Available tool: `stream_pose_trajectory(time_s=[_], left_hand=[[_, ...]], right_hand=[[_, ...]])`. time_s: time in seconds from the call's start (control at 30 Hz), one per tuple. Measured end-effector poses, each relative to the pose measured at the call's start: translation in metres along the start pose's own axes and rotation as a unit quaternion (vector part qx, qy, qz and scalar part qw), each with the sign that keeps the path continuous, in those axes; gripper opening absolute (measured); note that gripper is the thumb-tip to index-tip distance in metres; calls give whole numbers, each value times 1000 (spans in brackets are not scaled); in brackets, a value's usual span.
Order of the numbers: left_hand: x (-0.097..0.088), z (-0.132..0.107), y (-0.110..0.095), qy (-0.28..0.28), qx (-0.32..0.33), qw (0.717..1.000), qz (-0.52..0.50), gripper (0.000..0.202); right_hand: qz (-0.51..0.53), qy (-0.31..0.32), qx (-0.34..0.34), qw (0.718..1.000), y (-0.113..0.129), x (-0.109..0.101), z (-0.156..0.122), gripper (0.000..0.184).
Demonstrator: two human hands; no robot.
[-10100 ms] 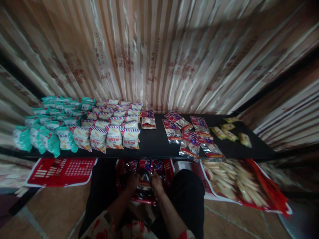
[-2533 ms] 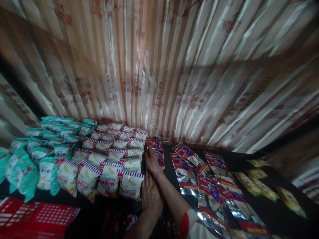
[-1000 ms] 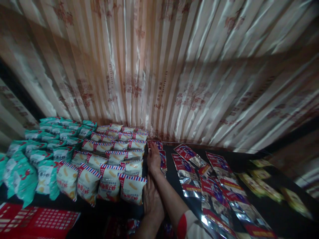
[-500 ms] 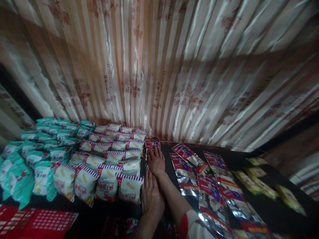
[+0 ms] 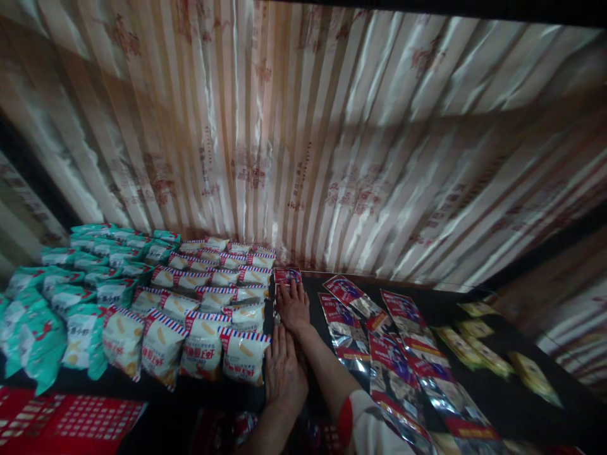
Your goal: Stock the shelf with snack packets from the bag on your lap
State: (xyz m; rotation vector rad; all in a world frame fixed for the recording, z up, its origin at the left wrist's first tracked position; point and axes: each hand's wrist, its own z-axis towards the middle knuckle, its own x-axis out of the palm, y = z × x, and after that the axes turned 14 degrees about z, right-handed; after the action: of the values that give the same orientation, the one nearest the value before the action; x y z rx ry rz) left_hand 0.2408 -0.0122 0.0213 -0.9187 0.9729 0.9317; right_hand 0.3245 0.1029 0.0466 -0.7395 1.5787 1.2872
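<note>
My right hand (image 5: 293,307) lies flat on a narrow row of red packets (image 5: 287,275), its fingers stretched toward the back. Just in front, my left hand (image 5: 286,370) rests palm down with straight fingers on the same strip; what lies beneath it is mostly hidden. Both hands are open and grip nothing. Close by on the left stand rows of puffed snack bags (image 5: 245,357) with striped tops. On the right, several red-and-silver foil packets (image 5: 344,332) lie flat on the black shelf (image 5: 453,395), apart from my hands.
Teal snack bags (image 5: 80,338) fill the far left. A red plastic basket (image 5: 95,414) sits at the front left. Yellow packets (image 5: 533,376) lie scattered at the right. A pleated, printed curtain (image 5: 303,126) hangs behind the shelf.
The view has shifted slightly, so the shelf goods on the right appear a little farther left. Both hands keep nearly the same place on the red packets.
</note>
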Motion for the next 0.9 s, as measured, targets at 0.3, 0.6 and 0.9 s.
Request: stream_pose_trajectory(time_s=[0.3, 0.6, 0.9], left_hand=[[-6, 2, -1, 17, 0, 1000, 7, 51], [-8, 1, 1, 25, 31, 999, 35, 51], [-16, -2, 0, -35, 18, 999, 24, 44]], right_hand=[[71, -77, -75, 992, 2, -19, -22, 46], [170, -179, -116, 962, -26, -12, -90, 39], [198, -191, -104, 956, -57, -7, -136, 39]])
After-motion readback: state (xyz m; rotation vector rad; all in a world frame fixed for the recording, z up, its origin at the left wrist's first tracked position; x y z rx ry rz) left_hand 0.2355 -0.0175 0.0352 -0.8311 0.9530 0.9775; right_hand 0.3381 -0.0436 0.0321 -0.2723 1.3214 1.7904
